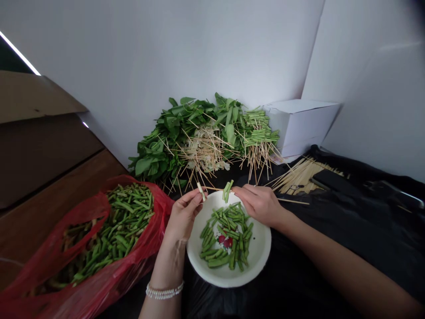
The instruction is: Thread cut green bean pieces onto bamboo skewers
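Bowl (262, 252), probably light and rigid, is best taken by its rim. At its far edge the right hand (260, 204) pinches a thin skewer (294, 201) (stiff, likely to snap if bent) bearing a few green stems (227, 191), and the left hand (186, 209), apart from it, pinches one stem piece (201, 191), seemingly light, firm, splittable, best held mid-length.

Behind the left hand (184, 212), a bracelet (159, 293) shows two rows of round, pearly white beads (171, 293). The right forearm (332, 259) is bare.
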Demonstrator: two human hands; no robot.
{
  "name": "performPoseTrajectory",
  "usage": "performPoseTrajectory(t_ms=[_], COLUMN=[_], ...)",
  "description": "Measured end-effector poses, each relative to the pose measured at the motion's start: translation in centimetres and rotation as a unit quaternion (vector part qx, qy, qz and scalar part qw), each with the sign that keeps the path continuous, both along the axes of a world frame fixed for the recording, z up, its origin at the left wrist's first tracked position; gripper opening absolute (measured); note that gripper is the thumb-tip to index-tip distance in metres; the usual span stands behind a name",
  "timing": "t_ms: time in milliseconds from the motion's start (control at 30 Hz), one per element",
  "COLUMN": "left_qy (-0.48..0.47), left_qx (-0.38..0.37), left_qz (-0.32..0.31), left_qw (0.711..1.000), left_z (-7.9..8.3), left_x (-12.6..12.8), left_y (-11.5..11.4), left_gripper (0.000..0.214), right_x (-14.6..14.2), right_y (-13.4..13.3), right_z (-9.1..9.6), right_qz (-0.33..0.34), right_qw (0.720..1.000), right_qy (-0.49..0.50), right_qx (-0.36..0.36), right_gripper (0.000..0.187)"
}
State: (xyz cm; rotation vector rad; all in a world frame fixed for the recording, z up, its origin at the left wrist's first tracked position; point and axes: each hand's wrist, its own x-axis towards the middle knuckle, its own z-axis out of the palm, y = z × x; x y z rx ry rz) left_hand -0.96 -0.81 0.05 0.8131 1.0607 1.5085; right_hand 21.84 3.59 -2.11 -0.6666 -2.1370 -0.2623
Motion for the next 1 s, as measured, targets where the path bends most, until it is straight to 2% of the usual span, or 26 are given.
performPoseTrajectory(t_ms=[467,833,1000], left_qy=[-0.039,-0.034,-0.001], left_qx=[0.011,0.012,0.002], left_qz=[-0.01,-0.019,-0.025], left_qw=[0.999,0.999,1.0], left_z=[0.36,0.37,0.2], left_x=[-0.04,0.05,0.22], left_y=[-0.06,-0.11,-0.13], left_gripper=[0.036,0.033,0.033], right_x=[-0.06,-0.06,-0.05], right_y=[-0.12,-0.3,-0.13], right_z=[0.11,0.41,0.12], right_qz=[-0.016,-0.01,0.001], right_qw=[0.999,0.999,0.999], right_qy=[-0.034,-0.044,-0.047], right_qx=[0.014,0.01,0.012], right_gripper=[0.031,0.032,0.03])
